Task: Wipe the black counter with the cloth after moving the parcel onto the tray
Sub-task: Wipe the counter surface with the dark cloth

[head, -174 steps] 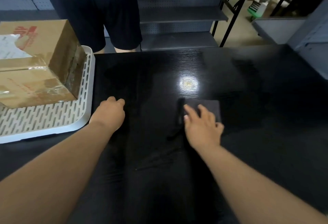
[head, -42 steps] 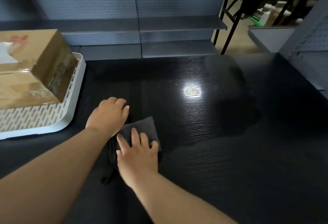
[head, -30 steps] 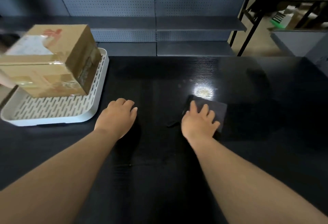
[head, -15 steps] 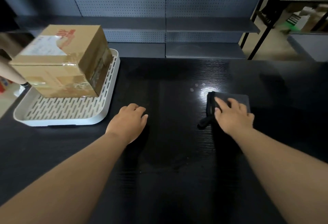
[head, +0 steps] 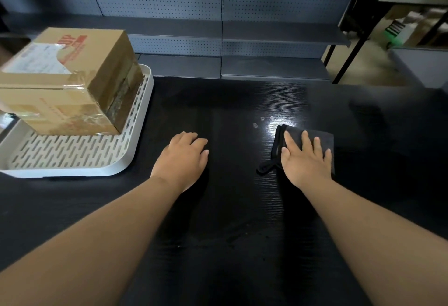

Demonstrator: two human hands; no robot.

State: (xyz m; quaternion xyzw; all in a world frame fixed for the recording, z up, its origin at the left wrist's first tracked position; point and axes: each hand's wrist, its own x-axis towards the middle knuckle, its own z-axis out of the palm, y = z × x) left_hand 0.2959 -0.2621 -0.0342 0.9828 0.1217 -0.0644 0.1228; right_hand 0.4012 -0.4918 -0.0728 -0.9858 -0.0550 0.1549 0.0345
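Our right hand (head: 306,160) presses flat, fingers spread, on the dark cloth (head: 324,139) right of centre on the black counter (head: 230,233). Our left hand (head: 182,160) rests loosely curled beside. At upper left, the parcel (head: 68,80) sits on the white tray (head: 72,155).

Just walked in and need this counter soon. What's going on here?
A person is wiping the black counter. Their right hand presses flat on a dark cloth; the left hand rests bare on the counter. The cardboard parcel already sits on the white slotted tray at the left.
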